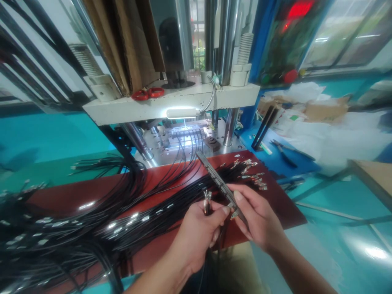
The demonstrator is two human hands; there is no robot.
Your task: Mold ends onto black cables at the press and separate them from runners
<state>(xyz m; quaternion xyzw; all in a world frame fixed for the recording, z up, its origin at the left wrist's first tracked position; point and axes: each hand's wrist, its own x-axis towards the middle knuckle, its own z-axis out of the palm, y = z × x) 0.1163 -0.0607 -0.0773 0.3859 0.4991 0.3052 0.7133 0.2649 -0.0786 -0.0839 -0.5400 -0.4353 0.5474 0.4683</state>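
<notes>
Notched dark-grey metal bar (219, 183) gripped in R hand (261, 218), over near-R of red-brown table (286, 208); silver-tipped black cables (207, 202) bunched in L hand (200, 228). Bar s/b held steady, tips kept square to it.

Bright window (339, 38) at right — below it, a glossy turquoise floor (352, 245) and a brown-topped table (377, 174).

A long, narrow metal bar (221, 185) is dark grey; slender black cables (183, 196) end in silvery metal connectors (207, 197). The flat, reddish-brown tabletop (284, 208) contrasts with the thick, cream-white press plate (122, 112), bright red looped handles (141, 97) and glossy turquoise floor (333, 192).
</notes>
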